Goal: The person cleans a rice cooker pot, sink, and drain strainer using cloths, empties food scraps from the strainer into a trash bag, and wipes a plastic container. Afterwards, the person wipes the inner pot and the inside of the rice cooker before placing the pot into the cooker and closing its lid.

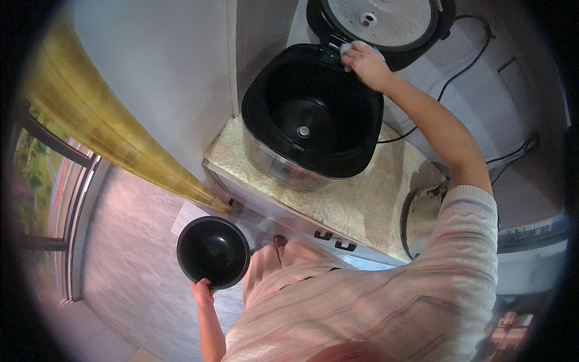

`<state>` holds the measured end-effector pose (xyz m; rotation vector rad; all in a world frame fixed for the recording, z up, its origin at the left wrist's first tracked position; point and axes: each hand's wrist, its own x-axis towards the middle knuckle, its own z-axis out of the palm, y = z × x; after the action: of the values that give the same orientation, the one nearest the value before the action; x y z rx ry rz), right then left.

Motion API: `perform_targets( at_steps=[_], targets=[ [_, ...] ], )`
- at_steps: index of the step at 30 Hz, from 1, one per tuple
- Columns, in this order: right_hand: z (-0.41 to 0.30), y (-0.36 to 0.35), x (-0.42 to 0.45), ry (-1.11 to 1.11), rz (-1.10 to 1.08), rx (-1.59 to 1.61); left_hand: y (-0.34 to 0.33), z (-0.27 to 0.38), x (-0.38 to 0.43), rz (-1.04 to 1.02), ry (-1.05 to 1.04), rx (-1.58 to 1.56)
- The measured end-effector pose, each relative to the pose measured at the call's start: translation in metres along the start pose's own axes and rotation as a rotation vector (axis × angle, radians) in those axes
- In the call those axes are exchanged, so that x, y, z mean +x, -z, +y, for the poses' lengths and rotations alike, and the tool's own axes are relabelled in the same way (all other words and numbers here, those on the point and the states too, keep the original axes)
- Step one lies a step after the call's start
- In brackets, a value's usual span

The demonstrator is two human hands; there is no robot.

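A rice cooker (312, 176) stands on a patterned tabletop, its lid (384, 20) raised at the back. Its black inner cavity (289, 95) holds no pot, and a round metal sensor (303, 131) shows at the bottom. My right hand (365, 63) is at the back rim near the hinge, with a white cloth or tissue (346, 50) pinched in its fingers. Low on the left, away from the cooker, my left hand (203, 292) grips the rim of the black inner pot (212, 251). The pot's open mouth faces up towards me and I see nothing inside.
The cabinet (289, 206) under the cooker has two dark handles (334, 240). A black power cord (466, 68) runs behind the cooker along the wall. A worn pale object with a dark rim (423, 212) lies near my right elbow. A yellow curtain (108, 113) hangs beside the window at left.
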<state>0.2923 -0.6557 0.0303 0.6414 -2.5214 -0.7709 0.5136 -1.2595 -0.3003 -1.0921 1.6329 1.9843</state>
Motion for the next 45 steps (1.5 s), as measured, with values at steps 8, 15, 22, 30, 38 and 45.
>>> perform_targets(
  at_steps=[8, 15, 22, 30, 38, 45],
  targets=[
    [-0.021, -0.024, 0.049, -0.114, 0.057, 0.316, -0.017, 0.015, -0.009, 0.062, 0.019, -0.019],
    [-0.019, -0.014, 0.048, -0.381, -0.284, 0.454, -0.005, 0.015, 0.006, 0.001, 0.043, 0.096],
    [-0.004, 0.011, -0.015, -0.517, -0.393, 0.547, -0.01, 0.02, -0.004, 0.039, 0.031, 0.063],
    [-0.021, 0.043, -0.055, -0.638, -0.447, 0.639, 0.012, 0.011, 0.001, 0.065, -0.009, -0.042],
    [-0.021, 0.051, -0.031, -0.501, -0.117, 0.574, 0.01, 0.034, -0.006, 0.067, -0.02, 0.043],
    [-0.037, -0.035, 0.054, -0.451, -0.113, 0.217, -0.001, 0.037, 0.006, 0.039, 0.001, 0.077]
  ],
)
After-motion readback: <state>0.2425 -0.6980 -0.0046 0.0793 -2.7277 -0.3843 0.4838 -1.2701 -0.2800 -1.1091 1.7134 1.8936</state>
